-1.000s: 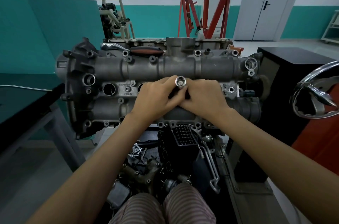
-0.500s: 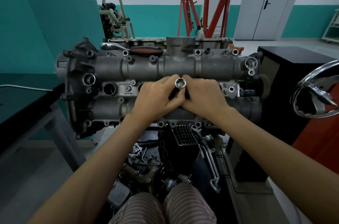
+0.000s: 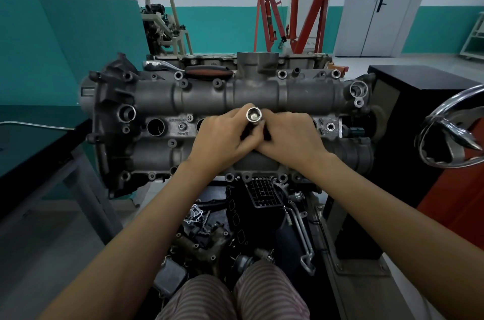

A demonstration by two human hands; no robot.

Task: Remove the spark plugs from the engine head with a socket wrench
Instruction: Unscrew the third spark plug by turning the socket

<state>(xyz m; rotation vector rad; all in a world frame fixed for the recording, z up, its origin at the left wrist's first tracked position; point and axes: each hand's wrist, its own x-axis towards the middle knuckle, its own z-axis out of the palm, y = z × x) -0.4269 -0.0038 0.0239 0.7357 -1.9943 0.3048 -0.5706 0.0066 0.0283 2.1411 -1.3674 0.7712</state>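
Note:
A grey engine head (image 3: 162,99) stands on its side in front of me, with open round plug wells (image 3: 155,126) along its middle row. A chrome socket (image 3: 253,114) sticks out of a middle well, its open end facing me with something pale inside. My left hand (image 3: 225,139) and my right hand (image 3: 290,139) meet around the socket's shaft, fingers closed on it. The well under my hands is hidden. A ratchet wrench with a red and black handle (image 3: 208,72) lies on top of the head.
Loose engine parts and a black manifold (image 3: 262,196) sit below the head near my knees. A black cabinet (image 3: 408,120) and a chrome wheel (image 3: 450,131) stand at right, a black bench (image 3: 34,152) at left, a red engine hoist (image 3: 301,10) behind.
Both hands stay on the socket; the fingers have shifted only slightly around it. Nothing else has moved.

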